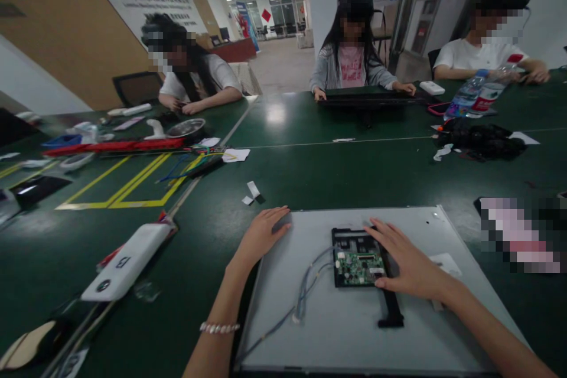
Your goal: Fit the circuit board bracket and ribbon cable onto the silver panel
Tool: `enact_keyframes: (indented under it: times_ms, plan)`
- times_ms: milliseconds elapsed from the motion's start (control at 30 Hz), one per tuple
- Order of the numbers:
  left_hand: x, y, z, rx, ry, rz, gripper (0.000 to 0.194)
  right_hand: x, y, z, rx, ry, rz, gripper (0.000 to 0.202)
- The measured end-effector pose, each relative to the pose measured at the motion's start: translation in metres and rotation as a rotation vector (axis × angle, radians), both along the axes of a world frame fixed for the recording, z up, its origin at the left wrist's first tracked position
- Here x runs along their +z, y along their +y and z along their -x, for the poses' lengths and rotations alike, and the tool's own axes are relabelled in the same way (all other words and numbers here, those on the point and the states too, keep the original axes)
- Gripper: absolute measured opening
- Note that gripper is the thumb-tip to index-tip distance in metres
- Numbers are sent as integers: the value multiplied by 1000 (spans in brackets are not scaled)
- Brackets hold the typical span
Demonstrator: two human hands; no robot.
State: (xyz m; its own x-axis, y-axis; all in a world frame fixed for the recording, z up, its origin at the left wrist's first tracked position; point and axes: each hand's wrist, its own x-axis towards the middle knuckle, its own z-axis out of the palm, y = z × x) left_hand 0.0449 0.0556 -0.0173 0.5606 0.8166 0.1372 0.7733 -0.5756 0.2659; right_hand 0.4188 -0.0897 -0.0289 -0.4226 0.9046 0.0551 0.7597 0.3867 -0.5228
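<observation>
In front of me a grey flat panel (pixel 323 336), which looks like the back of a screen, lies on the green table. On it sits a black bracket (pixel 392 310) carrying a green circuit board (pixel 358 269). Thin grey-blue wires (pixel 305 283) run from the board toward the panel's lower left. My right hand (pixel 405 263) rests at the bracket's right side, fingers spread, the thumb touching the board's lower right edge. At the panel's upper left corner is my left hand (pixel 263 233), its fingers stretched out over the edge.
A white power bank (pixel 128 263) lies at left, near a computer mouse (pixel 33 345). White paper scraps (pixel 252 190) sit beyond the panel. Bottles (pixel 467 94) and a black bundle (pixel 481 139) are at right. Several people sit across the table, one holding a dark panel (pixel 367 100).
</observation>
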Motion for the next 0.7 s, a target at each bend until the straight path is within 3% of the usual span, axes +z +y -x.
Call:
enact_keyframes:
  times_ms: [300,700]
  plan:
    - [8,-15,-2,-10,30,-17,40,-8,-7,1,-15,38,-19,93]
    - [-7,-34,-8,-24,28,-41,40,-18,-24,-4,19,99,-125,90]
